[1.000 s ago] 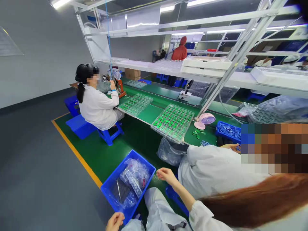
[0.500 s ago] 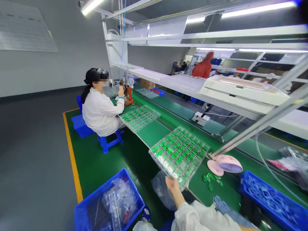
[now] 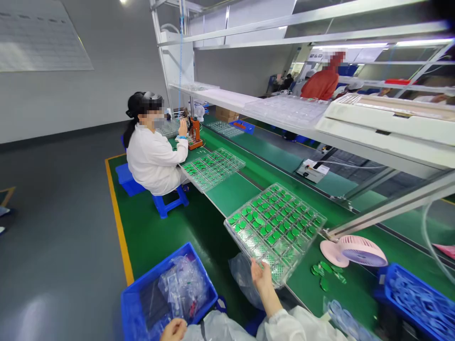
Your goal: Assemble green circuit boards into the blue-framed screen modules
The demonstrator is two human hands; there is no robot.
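My right hand reaches forward, fingers spread, and touches the near corner of a clear blister tray. The tray holds rows of green oval parts and overhangs the edge of the green workbench. My left hand rests low by my white-clad knee. Its fingers are curled with nothing visible in them. It lies beside a blue bin of clear plastic bags. A few loose green parts lie on the bench right of the tray.
A pink desk fan and a blue crate stand to the right. A co-worker in a white coat sits on a blue stool further along, by another tray. White shelves run overhead. A plastic bag hangs under the bench edge.
The view swung left and forward along the bench. My right hand went from mid-air above the bin to the tray's near corner. My left hand is back in view at the bottom.
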